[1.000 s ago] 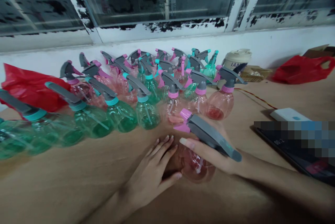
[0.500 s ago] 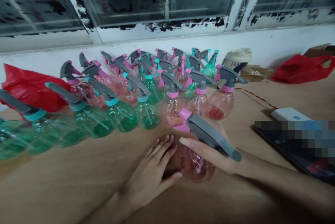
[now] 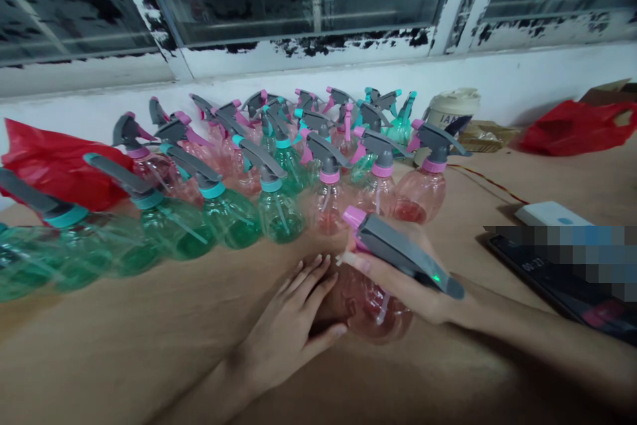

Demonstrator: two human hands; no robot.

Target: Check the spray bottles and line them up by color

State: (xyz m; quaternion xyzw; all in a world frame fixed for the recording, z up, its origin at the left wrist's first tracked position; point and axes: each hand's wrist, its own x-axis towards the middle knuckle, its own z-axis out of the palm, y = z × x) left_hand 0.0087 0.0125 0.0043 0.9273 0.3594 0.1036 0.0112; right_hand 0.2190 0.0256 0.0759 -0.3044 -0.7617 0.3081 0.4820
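Note:
My right hand (image 3: pixel 398 282) is wrapped round the neck of a pink see-through spray bottle (image 3: pixel 365 305) with a grey and pink trigger head. The thumb lies along the near side, and most other fingers are hidden behind the bottle. The nozzle faces left and away from me, the pink trigger drawn in close to the neck. Pink liquid and a dip tube show inside. My left hand (image 3: pixel 288 329) lies flat on the tabletop just left of the bottle, fingers stretched out, holding nothing.
Ahead stand several green spray bottles (image 3: pixel 231 219) and pink spray bottles (image 3: pixel 421 193), in rows back to the wall. A red plastic bag (image 3: pixel 60 166) lies at left, another red bag (image 3: pixel 577 126) at right. A phone (image 3: pixel 537 279) and white box (image 3: pixel 552 213) lie at right.
The pink trigger stuck out to the left before and is now pulled in towards the neck. My right fingers have closed in with it. My left hand has stayed in place.

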